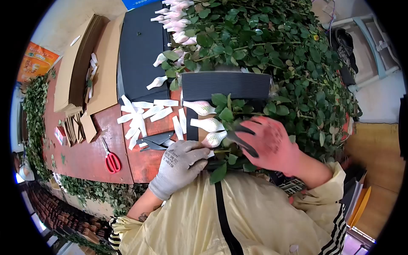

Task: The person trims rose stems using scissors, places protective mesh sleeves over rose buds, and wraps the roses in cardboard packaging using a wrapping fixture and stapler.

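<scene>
My left hand (182, 165), in a grey glove, is closed beside the row of sleeved flowers. Its fingertips press together at a small white net sleeve (211, 154). A pink glove with black fingertips covers my right hand (268, 143), slightly blurred. Its thumb and finger come together at a leafy flower stem just right of the lowest sleeved bud (214, 139); the exact contact is partly hidden. Two more buds in white foam net, a middle one (207, 124) and an upper one (199, 107), lie above it, below the black corrugated board (225, 86).
Loose white net sleeves (138, 120) and a black stapler-like tool (156, 140) lie to the left. Red-handled scissors (112, 161) rest on the red table (91, 163). Cardboard sheets (78, 63) stand at upper left. Leafy stems (312, 85) pile up at right.
</scene>
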{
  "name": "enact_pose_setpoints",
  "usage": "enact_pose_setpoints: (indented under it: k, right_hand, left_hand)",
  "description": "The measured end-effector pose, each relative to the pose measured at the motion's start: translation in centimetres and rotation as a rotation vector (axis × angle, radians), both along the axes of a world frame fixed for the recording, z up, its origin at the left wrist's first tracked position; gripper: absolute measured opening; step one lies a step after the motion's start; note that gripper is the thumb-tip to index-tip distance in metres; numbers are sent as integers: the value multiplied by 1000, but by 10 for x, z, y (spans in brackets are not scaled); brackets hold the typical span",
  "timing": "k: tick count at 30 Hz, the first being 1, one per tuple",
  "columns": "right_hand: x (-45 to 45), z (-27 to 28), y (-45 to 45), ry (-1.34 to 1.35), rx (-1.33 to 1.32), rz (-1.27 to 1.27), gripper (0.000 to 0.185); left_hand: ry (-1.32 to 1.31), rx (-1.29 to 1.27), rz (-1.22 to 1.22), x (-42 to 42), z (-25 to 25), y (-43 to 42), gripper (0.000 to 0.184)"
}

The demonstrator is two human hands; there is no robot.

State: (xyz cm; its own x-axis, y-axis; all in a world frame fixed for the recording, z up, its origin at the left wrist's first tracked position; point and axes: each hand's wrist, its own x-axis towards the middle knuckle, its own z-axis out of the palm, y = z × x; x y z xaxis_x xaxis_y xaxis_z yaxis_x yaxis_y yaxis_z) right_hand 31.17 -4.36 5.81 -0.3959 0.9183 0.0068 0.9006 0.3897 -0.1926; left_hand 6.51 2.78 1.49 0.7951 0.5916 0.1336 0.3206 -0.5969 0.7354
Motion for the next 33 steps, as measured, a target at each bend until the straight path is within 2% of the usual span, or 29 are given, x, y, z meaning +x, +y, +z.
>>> enact_pose_setpoints:
  k: [1,2,3,6,8,9,11,12,14,15,17,19,21,23,25,27,29,31,32,33]
  right_hand:
    - [-2,-10,3,-34,122,-60,36]
    - [-7,-3,16,26,-34,50,38]
    - [-2,-27,14,70,95,181,42]
    - [-18,-26,10,-80,232,123,42]
    - [-25,-21,15,-263,12,40,49]
    - [-28,-16,22,-263,12,41,49]
    - [-32,-3,37,-269,-261,67,44]
    - [-30,0,39,-272,-256,71,44]
    - [-23,5,37,-28,81,-22,21]
    - [-21,1,35,-32,81,-18,21]
    - [-18,-17,26,-39,-2,-65,39]
    - [-19,-30,18,-50,76,-42,37]
    - [-23,-37,17,-76,170,-99,36]
    - [-27,-31,20,-29,150,-130,41]
    - [-27,-32,23,-102,-64,-82,44]
    - [-24,-38,19,-177,-78,-70,45]
    - [-14,-36,17,79,33,-21,43]
    - [-9,-22,-10,21,121,-130,45]
    - [-5,-12,-20,218,111,-277,45]
    - [3,5,-24,243,59,-337,45]
  left_hand:
    - [1,2,-4,0,1,0,32]
    - [12,-86,40,0,4,0,33]
    - [22,-176,85,0,7,0,34]
    - [145,-312,170,-11,14,1,37]
    - [169,-329,136,-17,12,2,38]
    - [190,-343,107,-18,11,3,39]
    - [153,-379,114,-18,17,5,38]
    - [118,-416,116,-18,19,7,38]
    - [84,-324,107,-17,9,8,39]
    - [54,-233,91,-16,4,8,40]
    - [1,-212,54,-14,2,11,39]
    - [-44,-194,11,-11,0,13,38]
    - [22,-119,-11,-10,-2,15,35]
    - [62,-101,-29,-8,-1,16,31]
    - [97,-85,-63,-5,0,18,28]
    - [149,-28,-18,-5,1,19,30]
    - [213,-112,-26,0,11,21,33]
    - [189,-7,1,2,9,16,35]
    - [217,-1,4,3,12,15,37]
    - [214,-7,2,4,12,15,37]
